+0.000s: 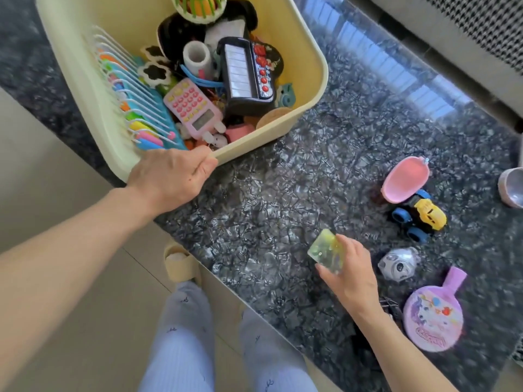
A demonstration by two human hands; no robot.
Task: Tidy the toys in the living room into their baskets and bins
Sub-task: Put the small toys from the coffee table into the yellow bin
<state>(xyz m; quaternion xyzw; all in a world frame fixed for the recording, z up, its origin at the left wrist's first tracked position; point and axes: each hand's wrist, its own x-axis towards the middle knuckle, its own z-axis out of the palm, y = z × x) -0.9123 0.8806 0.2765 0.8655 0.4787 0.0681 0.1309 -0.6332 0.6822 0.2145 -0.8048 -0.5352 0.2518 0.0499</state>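
Note:
A pale yellow bin (308,46) stands on the dark marble table, filled with several toys, among them a black toy piano (249,77), a pink calculator (192,108) and a coloured abacus (133,100). My left hand (169,179) grips the bin's near rim. My right hand (351,273) holds a small translucent yellow-green block (325,251) just above the table. To its right on the table lie a yellow and blue toy truck (418,216), a pink oval shell (404,179), a silver toy camera (399,263) and a purple round paddle toy (433,315).
The dark marble table (268,207) has its front edge near my legs. A small grey cup (512,188) sits at the right edge. A patterned sofa (481,26) lies behind the table. A beige slipper (178,261) rests on the tiled floor.

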